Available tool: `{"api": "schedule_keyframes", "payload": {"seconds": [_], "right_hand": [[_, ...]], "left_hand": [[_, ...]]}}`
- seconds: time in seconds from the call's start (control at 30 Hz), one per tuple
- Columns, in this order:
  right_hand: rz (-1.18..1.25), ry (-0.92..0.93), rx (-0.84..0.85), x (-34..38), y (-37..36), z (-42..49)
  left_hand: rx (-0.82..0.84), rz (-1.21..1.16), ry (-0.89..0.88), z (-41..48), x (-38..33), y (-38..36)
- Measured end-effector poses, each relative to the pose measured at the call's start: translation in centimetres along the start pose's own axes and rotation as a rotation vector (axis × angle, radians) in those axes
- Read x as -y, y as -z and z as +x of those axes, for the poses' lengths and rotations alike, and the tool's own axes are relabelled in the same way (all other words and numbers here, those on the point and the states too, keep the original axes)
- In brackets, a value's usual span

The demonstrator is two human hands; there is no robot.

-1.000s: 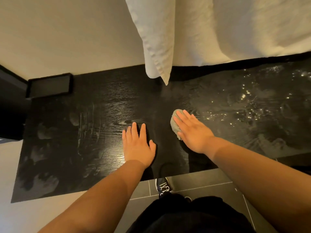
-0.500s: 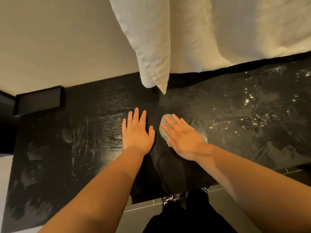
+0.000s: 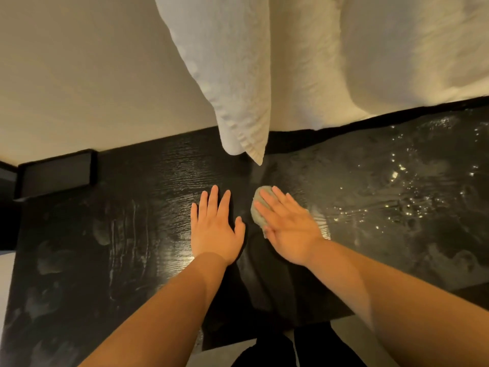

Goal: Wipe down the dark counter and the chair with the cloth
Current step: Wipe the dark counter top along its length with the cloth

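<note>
The left hand (image 3: pixel 215 234) lay flat, palm down, on the black wood-grained counter (image 3: pixel 127 207); its straight fingers (image 3: pixel 212 205) were slightly spread, thumb out to the side, holding nothing; the right hand (image 3: pixel 291 229) pressed a small bunched grey-green cloth (image 3: pixel 257 210) onto the counter just beside the left hand; its fingers (image 3: pixel 279 201) were straight and close together over the cloth, which showed past the fingertips; droplets and smears glistened on the counter to the right; a white textured towel (image 3: pixel 238 88) hung above the far edge; a black rectangular box (image 3: pixel 57 173) sat far left.
</note>
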State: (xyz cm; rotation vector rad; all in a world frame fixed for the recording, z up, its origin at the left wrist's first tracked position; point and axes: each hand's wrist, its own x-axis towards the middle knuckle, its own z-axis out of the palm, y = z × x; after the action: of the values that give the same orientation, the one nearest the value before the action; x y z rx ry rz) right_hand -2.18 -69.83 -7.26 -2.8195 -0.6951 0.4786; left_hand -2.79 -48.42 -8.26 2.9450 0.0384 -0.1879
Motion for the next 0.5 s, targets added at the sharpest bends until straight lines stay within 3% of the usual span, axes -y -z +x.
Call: {"api": "schedule_keyframes", "payload": {"seconds": [0.13,0.3,0.5], "right_hand": [[-0.039,0.057,-0.031,-1.9,1.4,3.8],[0.017,-0.176,-0.094,0.0,2.3,7.8],[0.011,0.099,-0.018,0.5,0.9,2.8]], "left_hand": [[0.007,0.005,0.003,0.0,0.0,0.0],[0.003,0.002,0.0,0.1,0.1,-0.1],[0.012,-0.022,-0.009,0.2,0.3,-0.2]]}}
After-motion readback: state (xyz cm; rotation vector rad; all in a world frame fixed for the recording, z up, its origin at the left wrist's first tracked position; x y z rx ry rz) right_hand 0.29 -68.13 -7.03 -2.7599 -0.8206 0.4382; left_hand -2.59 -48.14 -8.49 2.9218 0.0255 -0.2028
